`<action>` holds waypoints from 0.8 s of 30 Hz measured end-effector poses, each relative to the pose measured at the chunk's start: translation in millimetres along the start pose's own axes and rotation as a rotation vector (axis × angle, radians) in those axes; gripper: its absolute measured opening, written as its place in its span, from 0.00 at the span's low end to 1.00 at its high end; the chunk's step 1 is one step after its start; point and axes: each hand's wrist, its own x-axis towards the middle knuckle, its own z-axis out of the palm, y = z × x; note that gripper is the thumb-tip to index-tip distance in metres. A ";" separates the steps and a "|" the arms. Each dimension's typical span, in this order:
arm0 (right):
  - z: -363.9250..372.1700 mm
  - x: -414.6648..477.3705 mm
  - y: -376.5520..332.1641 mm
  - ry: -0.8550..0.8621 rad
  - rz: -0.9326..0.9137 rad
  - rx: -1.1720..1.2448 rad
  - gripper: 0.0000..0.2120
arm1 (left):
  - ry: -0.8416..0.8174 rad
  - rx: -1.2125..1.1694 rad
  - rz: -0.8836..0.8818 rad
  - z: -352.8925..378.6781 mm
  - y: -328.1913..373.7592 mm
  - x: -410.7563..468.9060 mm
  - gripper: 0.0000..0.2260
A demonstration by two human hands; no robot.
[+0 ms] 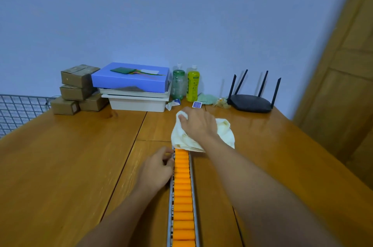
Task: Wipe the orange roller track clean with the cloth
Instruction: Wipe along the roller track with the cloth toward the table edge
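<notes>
In the head view, the orange roller track [182,196] lay on the wooden table [70,156], running from 6 to 12 o'clock. The right hand [196,123] gripped the cloth [224,127] bunched over its 12 o'clock end. The left hand [156,170] curled against the 9 o'clock rail; a true grip could not be told. The stroke probably covered only the far end, so the nearer rollers seemed left. At 11 o'clock, the stacked white trays [139,103] hid their contents under a blue box [129,79].

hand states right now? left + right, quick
Left hand: fingers curled round the left rail of the roller track, holding it.
Right hand: grips the cloth at the track's far end.
</notes>
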 end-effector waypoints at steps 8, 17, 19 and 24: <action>51.0 -0.6 -14.5 -0.080 -0.042 -0.073 0.14 | 0.027 -0.001 0.025 1.7 -3.9 2.2 0.08; 53.9 -11.8 -3.6 -0.031 0.058 -0.055 0.13 | 0.016 0.029 0.043 -0.4 -3.2 1.4 0.07; 51.8 -12.7 -0.4 -0.041 0.062 -0.085 0.13 | 0.008 0.026 0.045 -0.3 -3.5 0.6 0.08; 44.2 -17.0 6.9 -0.071 0.062 -0.175 0.09 | 0.008 0.006 0.028 0.0 -3.7 2.4 0.08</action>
